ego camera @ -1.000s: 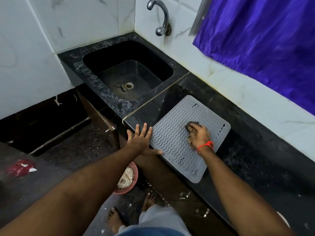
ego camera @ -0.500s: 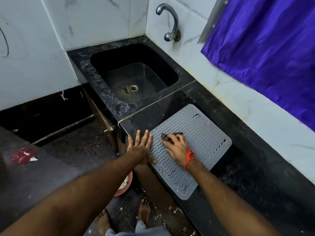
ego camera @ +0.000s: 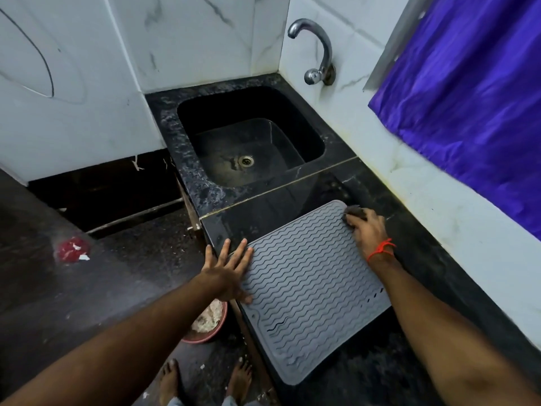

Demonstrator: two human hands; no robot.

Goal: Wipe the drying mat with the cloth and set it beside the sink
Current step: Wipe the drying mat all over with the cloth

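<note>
A grey ridged drying mat [ego camera: 307, 291] lies flat on the black counter [ego camera: 366, 373], just right of the black sink [ego camera: 251, 142]. My right hand [ego camera: 366, 230], with a red thread at the wrist, grips a small dark cloth [ego camera: 354, 212] at the mat's far right corner. The cloth is mostly hidden under my fingers. My left hand [ego camera: 228, 271] lies flat with fingers spread on the mat's left edge and the counter's front rim.
A chrome tap [ego camera: 316, 51] sticks out of the white marble wall above the sink. A purple curtain [ego camera: 468, 92] hangs at the right. Below the counter a pink bowl [ego camera: 207, 323] with pale contents sits on the dark floor near my bare feet.
My right hand has slid the cloth from the mat's near-left part across to its far right corner. My left hand has stayed pressed on the mat's left edge.
</note>
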